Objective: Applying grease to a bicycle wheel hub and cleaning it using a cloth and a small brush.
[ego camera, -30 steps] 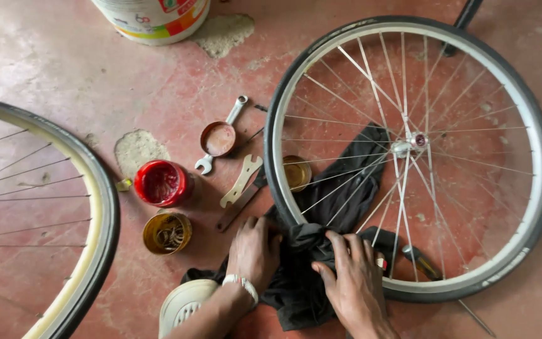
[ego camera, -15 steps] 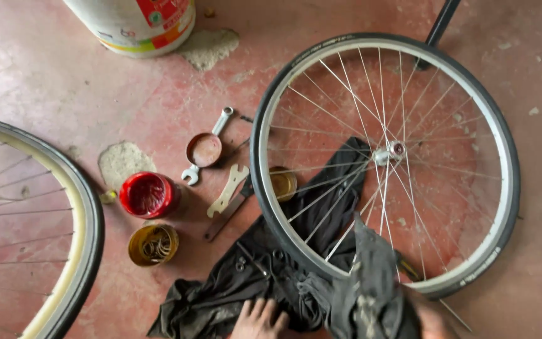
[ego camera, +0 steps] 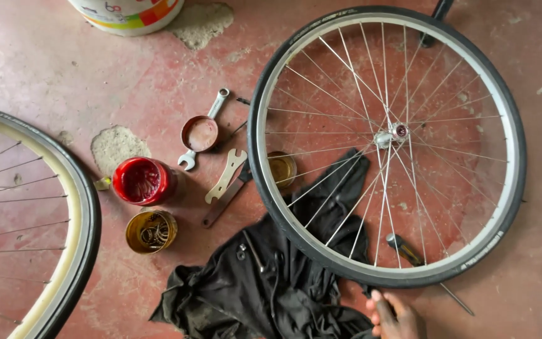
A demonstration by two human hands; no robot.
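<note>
Half a second ago a hand lay flat on the black cloth (ego camera: 271, 289) at the bottom edge and a second hand showed at the lower right corner beneath the bunched cloth; a second ago both hands pressed on it together; now only one hand, the right hand (ego camera: 393, 317), shows, at the bottom edge just below the rim of the bicycle wheel (ego camera: 387, 144); the left hand is out of view; the cloth lies flatter and more spread out on the red floor (ego camera: 51, 69), part of it running under the wheel's spokes toward the hub.

The fingers (ego camera: 379, 300) of the right hand are curled downward, their tips at the cloth's edge just beside the tyre; whether they pinch the cloth or only rest on it cannot be told, since most of the hand is cut off by the frame.

A screwdriver (ego camera: 406, 250) lies inside the wheel near the lower rim; left of the wheel lie a flat wrench (ego camera: 226, 176), a spanner (ego camera: 203, 129) under a small tin lid, a red tin (ego camera: 140, 181) and a tin of small rings (ego camera: 150, 231); a second wheel (ego camera: 64, 213) curves along the left edge.
</note>
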